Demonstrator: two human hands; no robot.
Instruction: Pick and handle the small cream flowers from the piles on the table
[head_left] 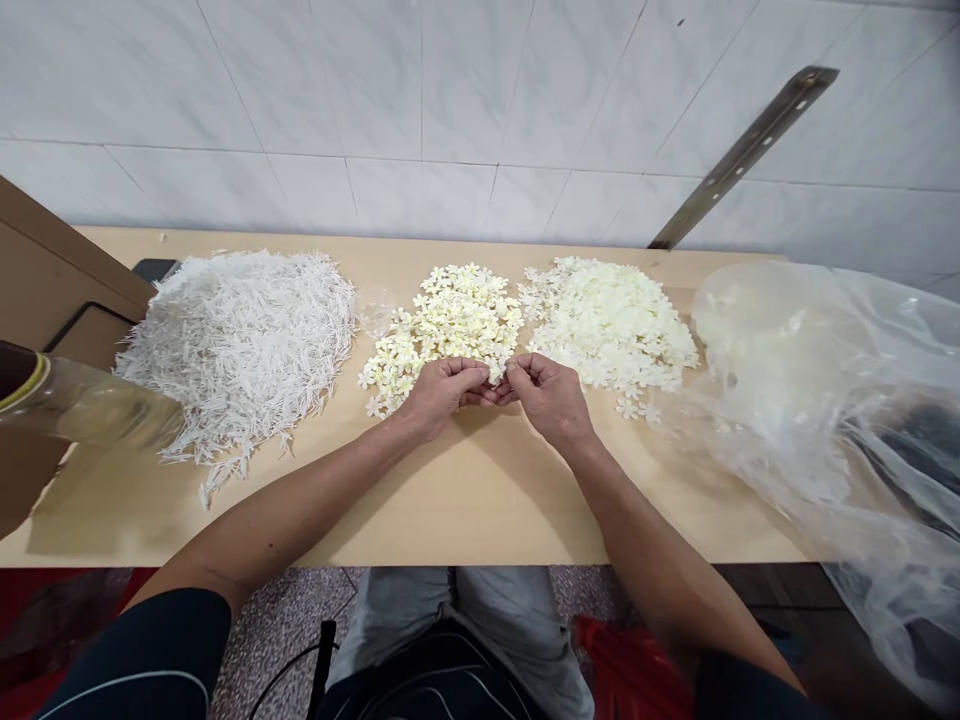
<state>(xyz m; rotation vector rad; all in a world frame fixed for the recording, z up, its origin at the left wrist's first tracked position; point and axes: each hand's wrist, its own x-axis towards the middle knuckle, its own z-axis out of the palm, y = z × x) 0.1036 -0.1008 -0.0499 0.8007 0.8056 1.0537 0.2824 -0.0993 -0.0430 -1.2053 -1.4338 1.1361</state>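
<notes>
My left hand and my right hand meet just in front of the middle heap, fingertips pinched close together. A small pale artificial flower shows between them, partly hidden by the fingers. Behind lies a heap of cream flowers with yellow centres. To the right spreads a larger heap of pale flower pieces, whose centres look plain. On the left is a big pile of thin white stem-like pieces. A small clear dish sits between the left pile and the middle heap.
A clear jar with a yellow-ringed dark lid juts in at left beside a brown box. Crumpled clear plastic bags cover the table's right end. A metal bracket leans against the tiled wall. The wooden table ends before my lap.
</notes>
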